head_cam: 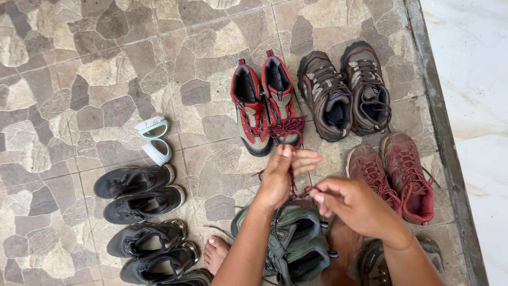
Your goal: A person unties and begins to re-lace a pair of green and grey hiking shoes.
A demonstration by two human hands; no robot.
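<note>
Both hands work a dark red shoelace (290, 139) that trails from the red-lined boots (264, 103): the left hand (280, 177) grips it, the right hand (346, 204) pinches its end. Pulled carelessly, the bunched lace could knot. Around them, paired shoes line a stone-patterned floor (79, 63) beside a white ledge (471, 79).
</note>
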